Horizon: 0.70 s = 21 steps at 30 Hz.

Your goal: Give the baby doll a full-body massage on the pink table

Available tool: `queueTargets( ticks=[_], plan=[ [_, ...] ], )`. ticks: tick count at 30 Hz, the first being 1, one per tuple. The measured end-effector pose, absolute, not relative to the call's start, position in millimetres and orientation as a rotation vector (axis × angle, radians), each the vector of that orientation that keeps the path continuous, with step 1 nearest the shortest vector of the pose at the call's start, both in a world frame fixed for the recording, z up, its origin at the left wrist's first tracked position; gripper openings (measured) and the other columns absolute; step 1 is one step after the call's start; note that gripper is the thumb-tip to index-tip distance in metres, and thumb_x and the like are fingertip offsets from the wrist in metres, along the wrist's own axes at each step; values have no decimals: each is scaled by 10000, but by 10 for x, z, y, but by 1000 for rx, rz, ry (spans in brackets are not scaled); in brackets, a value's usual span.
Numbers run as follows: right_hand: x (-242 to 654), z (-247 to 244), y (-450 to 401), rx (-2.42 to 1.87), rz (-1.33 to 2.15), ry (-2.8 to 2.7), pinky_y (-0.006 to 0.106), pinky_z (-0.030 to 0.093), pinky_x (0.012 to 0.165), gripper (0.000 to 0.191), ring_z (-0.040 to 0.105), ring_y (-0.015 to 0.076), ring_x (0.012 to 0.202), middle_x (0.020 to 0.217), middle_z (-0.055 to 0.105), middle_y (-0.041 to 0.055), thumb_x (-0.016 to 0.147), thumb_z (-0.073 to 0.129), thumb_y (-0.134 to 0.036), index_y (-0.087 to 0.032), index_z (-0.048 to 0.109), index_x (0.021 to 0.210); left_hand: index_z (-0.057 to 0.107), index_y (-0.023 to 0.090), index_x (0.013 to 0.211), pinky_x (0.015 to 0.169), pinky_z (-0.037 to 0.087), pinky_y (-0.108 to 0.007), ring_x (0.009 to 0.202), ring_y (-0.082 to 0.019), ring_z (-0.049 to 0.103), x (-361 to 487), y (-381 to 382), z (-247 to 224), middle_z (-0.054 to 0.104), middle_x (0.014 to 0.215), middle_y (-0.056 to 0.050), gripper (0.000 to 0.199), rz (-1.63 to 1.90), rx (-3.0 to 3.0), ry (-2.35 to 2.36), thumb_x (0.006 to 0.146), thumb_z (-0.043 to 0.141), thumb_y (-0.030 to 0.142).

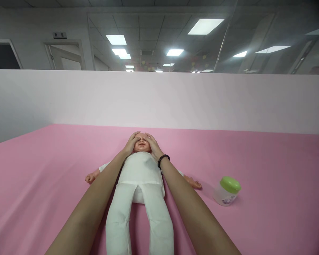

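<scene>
Left grip [131, 143] and right grip [153, 145] sit open on the face of a baby doll [141, 170], fingers spread, covering its eyes. Doll lies on its back on a pink sheet [37, 184]. Black bead bracelet [163, 160] circles the right wrist. Past the doll's hand, a plastic jar [227, 191] with a green lid tips a little.

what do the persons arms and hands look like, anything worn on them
Both the left arm and the right arm are bare, with no sleeves in view, and the left hand and right hand wear no gloves. The right wrist carries a bracelet of small dark round beads; the left wrist shows nothing.
</scene>
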State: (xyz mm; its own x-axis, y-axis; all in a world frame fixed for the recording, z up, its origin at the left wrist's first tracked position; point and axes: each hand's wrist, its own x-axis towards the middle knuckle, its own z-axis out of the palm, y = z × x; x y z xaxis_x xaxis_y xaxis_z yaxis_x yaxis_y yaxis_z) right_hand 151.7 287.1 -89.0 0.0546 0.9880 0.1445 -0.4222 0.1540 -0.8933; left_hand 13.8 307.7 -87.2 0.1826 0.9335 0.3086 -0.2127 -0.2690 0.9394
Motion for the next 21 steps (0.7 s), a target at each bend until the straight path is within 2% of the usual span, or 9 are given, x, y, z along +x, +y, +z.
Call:
queueTargets(
  ticks=[6,21],
  plan=[
    [1511,-876,2828,-796,1258,-954,306,575,828,642,673,201,979,1222,643,53,621,809,-339,-247,614,1226,558,189,1292,963,504,-368,1131,-260,589,131,3023,-858,597,1252,-101,585,1342,1403,764,734,663,334],
    [1513,-858,2840,-833,1246,-948,282,541,888,553,639,193,1072,1207,653,31,680,753,-391,-257,626,1202,597,202,1243,1000,468,-353,1173,-251,559,133,3168,-929,592,1264,-82,491,1370,1425,770,765,559,309]
  ],
)
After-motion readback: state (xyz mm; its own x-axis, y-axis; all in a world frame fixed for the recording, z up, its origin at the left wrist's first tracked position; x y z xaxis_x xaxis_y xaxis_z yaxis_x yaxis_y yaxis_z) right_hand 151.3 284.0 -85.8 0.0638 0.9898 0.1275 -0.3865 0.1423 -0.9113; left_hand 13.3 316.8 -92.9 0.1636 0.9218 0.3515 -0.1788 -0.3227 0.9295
